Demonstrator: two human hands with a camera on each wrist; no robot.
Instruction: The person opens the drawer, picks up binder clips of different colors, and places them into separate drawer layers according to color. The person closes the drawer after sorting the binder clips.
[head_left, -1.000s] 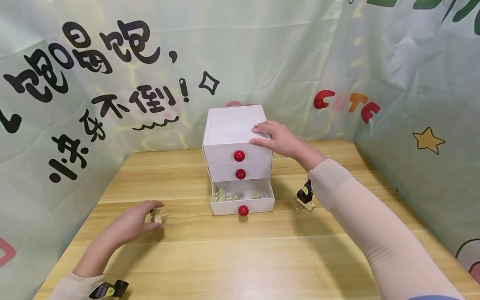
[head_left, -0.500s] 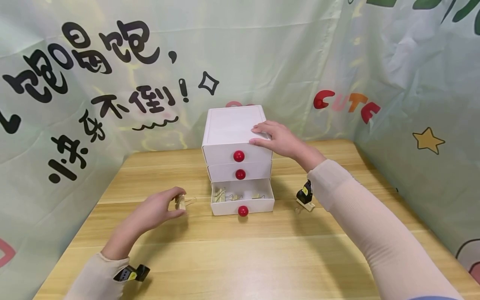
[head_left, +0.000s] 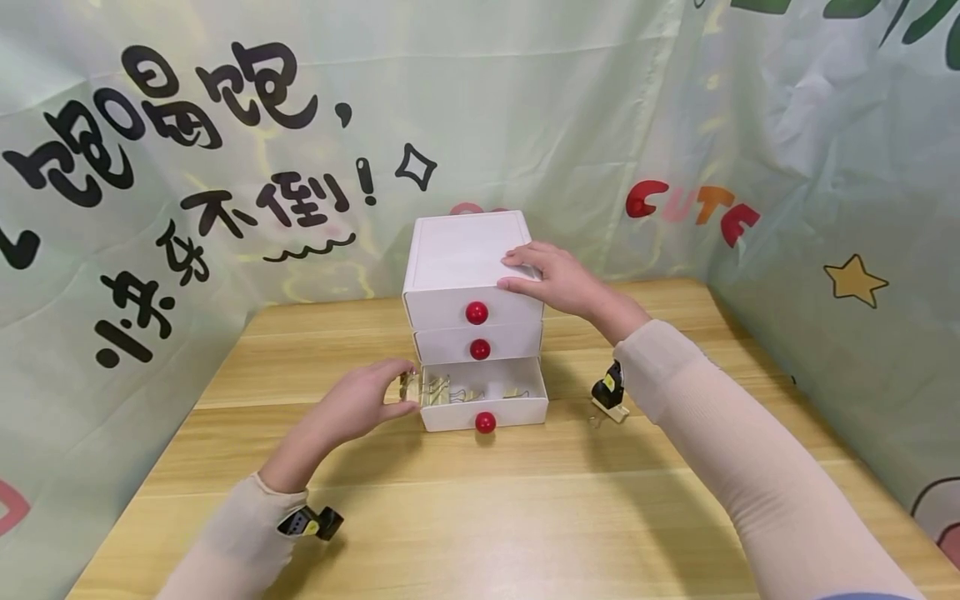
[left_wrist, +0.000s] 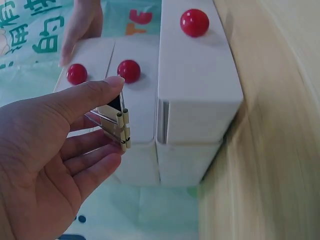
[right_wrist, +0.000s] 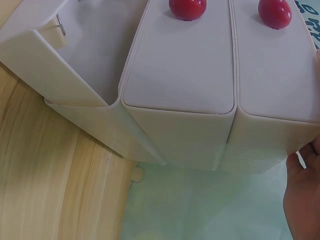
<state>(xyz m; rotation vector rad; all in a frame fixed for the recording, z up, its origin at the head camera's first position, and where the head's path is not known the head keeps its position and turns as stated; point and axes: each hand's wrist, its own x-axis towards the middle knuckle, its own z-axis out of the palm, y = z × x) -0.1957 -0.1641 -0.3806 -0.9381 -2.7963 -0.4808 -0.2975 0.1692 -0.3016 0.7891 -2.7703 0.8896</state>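
My left hand [head_left: 360,402] pinches a cream binder clip [left_wrist: 123,132] between thumb and fingers, just left of the pulled-out bottom drawer [head_left: 448,418]. Wire handles show on the clip in the left wrist view. Several binder clips [head_left: 437,391] lie inside that drawer, mostly toward its left. The white drawer cabinet [head_left: 465,250] stands upright, with a red knob on each drawer; its upper two drawers are pushed in. On the cabinet's top right edge rests my right hand [head_left: 558,279], fingers over the top. The right wrist view shows only part of this hand.
Another binder clip [head_left: 613,411] lies on the wooden table [head_left: 525,508] right of the cabinet, partly behind the black camera [head_left: 606,386] on my right wrist. A printed cloth [head_left: 570,125] hangs behind and along the sides.
My left hand has moved right and away from me with the binder clip, from the table's left side to beside the bottom drawer. My right hand stays on the cabinet.
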